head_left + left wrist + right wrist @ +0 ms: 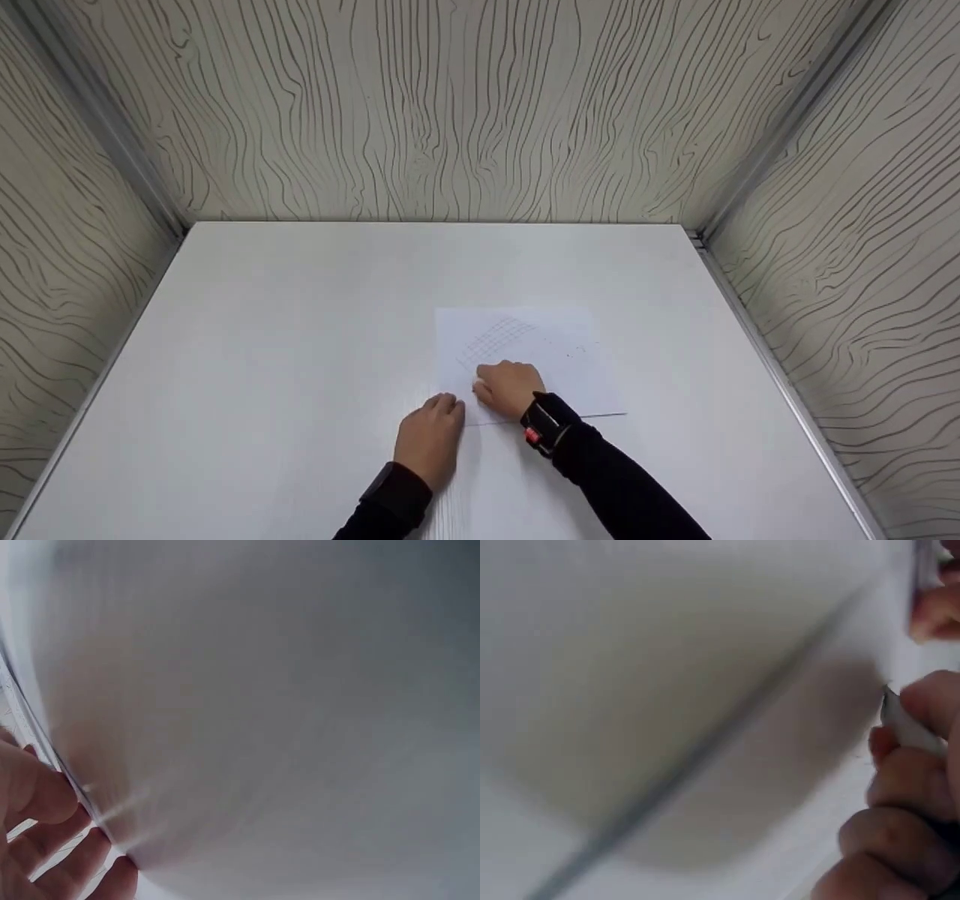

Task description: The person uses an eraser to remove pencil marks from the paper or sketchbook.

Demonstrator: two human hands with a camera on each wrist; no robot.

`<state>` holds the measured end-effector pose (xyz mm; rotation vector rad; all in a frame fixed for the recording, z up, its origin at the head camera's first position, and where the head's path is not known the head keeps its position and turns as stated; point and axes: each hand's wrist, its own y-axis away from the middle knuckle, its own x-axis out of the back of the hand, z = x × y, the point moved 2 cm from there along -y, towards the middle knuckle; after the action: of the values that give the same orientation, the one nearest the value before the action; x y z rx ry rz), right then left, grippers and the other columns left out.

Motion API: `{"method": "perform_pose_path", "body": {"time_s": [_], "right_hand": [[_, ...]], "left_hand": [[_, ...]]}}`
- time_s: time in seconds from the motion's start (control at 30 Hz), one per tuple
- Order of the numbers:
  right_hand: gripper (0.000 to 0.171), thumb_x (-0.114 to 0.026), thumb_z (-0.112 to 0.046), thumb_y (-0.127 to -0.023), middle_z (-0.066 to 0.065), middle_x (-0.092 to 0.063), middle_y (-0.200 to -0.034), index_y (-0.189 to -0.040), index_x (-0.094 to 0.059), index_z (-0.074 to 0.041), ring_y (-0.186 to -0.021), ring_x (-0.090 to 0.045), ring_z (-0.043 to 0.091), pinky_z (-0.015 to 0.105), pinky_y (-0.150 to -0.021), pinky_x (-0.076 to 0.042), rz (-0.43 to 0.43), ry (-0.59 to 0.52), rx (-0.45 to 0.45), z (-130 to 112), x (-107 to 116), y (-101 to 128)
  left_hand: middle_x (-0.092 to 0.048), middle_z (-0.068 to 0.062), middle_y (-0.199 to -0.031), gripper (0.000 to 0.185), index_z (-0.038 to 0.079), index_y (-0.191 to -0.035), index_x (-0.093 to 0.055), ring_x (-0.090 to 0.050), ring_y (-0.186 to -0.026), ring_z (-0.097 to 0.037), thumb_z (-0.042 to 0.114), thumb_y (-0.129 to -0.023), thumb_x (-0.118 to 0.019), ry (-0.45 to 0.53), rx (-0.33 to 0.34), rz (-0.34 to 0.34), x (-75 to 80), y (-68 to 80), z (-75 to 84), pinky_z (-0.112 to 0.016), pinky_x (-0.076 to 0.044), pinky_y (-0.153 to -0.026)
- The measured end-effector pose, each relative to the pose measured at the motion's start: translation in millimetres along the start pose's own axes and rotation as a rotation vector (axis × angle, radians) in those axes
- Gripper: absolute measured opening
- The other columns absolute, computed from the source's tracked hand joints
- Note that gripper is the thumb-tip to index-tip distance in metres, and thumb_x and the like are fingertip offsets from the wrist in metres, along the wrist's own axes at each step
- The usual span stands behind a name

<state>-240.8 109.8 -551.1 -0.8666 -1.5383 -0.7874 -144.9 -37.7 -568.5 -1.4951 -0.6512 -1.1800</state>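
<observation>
A white sheet of paper [574, 382] lies on the white table, with a pencil-like grid of crossing lines [496, 339] at its upper left. Small dark specks are scattered over its right half. Over the sheet's lower left part, my right hand [511, 386] pinches a small whitish eraser [909, 726] with a darkened tip, its other fingers curled. The tip is at the paper. My left hand [433, 439] rests at the sheet's near left corner, fingertips [120, 877] touching the surface there. Most of the eraser is hidden by the fingers.
The white table [300, 337] extends around the sheet on all sides. Wood-grain patterned panels [450, 112] stand behind it and at both sides, with grey metal posts [795, 112] in the corners.
</observation>
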Motion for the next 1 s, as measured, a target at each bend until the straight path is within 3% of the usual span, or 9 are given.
{"method": "perform_pose_path", "body": {"time_s": [0.1, 0.27, 0.43, 0.63, 0.8, 0.9, 1.0], "right_hand": [[0.028, -0.057, -0.033, -0.095, 0.0, -0.048, -0.059, -0.074, -0.052, -0.016, -0.056, -0.044, 0.016, 0.032, -0.05, -0.037, 0.039, -0.002, -0.073, 23.4, 2.2, 7.4], [0.028, -0.062, -0.026, -0.092, 0.003, -0.049, -0.058, -0.07, -0.049, -0.013, -0.055, -0.045, 0.02, 0.037, -0.051, -0.04, 0.129, 0.002, -0.266, 78.3, 12.4, 21.0], [0.024, -0.06, -0.024, -0.091, 0.006, -0.055, -0.062, -0.073, -0.055, -0.011, -0.057, -0.049, 0.022, 0.04, -0.054, -0.044, 0.102, -0.023, -0.353, 105.6, 22.9, 31.1], [0.022, -0.057, -0.026, -0.093, 0.003, -0.054, -0.063, -0.076, -0.057, -0.012, -0.059, -0.049, 0.02, 0.039, -0.056, -0.045, 0.073, -0.061, -0.34, 87.8, 26.8, 30.3], [0.027, -0.056, -0.03, -0.093, -0.001, -0.047, -0.06, -0.071, -0.052, -0.016, -0.058, -0.046, 0.017, 0.033, -0.053, -0.04, 0.023, -0.085, -0.24, 45.3, 17.9, 21.8], [0.03, -0.055, -0.032, -0.093, -0.003, -0.043, -0.058, -0.068, -0.05, -0.016, -0.056, -0.043, 0.015, 0.031, -0.051, -0.037, -0.007, -0.086, -0.176, 22.6, 12.0, 20.1], [0.031, -0.056, -0.031, -0.093, -0.003, -0.043, -0.058, -0.066, -0.049, -0.016, -0.055, -0.042, 0.015, 0.031, -0.05, -0.035, -0.016, -0.093, -0.158, 17.5, 9.8, 22.6]], "left_hand": [[-0.069, -0.004, -0.099, 0.025, 0.01, -0.1, -0.074, -0.068, -0.096, -0.019, 0.0, -0.077, -0.071, -0.011, 0.002, 0.007, 0.6, -1.0, 0.1, -0.03, -0.059, -0.071], [-0.07, -0.005, -0.095, 0.023, 0.009, -0.096, -0.075, -0.069, -0.093, -0.02, -0.001, -0.076, -0.071, -0.009, 0.006, 0.031, 3.7, -3.0, -0.5, -0.031, -0.059, -0.067], [-0.069, -0.006, -0.091, 0.022, 0.008, -0.093, -0.075, -0.069, -0.09, -0.021, -0.003, -0.075, -0.07, 0.013, 0.023, 0.019, 9.3, -1.4, -2.3, -0.033, -0.059, -0.065], [-0.066, -0.005, -0.085, 0.009, 0.008, -0.083, -0.073, -0.068, -0.085, -0.022, 0.001, -0.078, -0.069, 0.066, 0.08, -0.005, 16.6, -6.4, -9.2, -0.035, -0.057, -0.06], [-0.071, -0.009, -0.107, 0.016, 0.008, -0.098, -0.074, -0.068, -0.101, -0.025, 0.006, -0.083, -0.068, 0.151, 0.127, -0.004, 13.5, -17.3, -16.9, -0.039, -0.059, -0.073], [-0.07, -0.01, -0.114, 0.021, 0.008, -0.105, -0.072, -0.066, -0.109, -0.026, 0.011, -0.085, -0.069, 0.136, 0.123, -0.02, 8.2, -21.0, -20.3, -0.04, -0.059, -0.081], [-0.07, -0.009, -0.112, 0.021, 0.008, -0.102, -0.072, -0.067, -0.107, -0.026, 0.016, -0.083, -0.073, 0.087, 0.111, -0.027, 4.2, -22.6, -22.2, -0.039, -0.059, -0.08]]}}
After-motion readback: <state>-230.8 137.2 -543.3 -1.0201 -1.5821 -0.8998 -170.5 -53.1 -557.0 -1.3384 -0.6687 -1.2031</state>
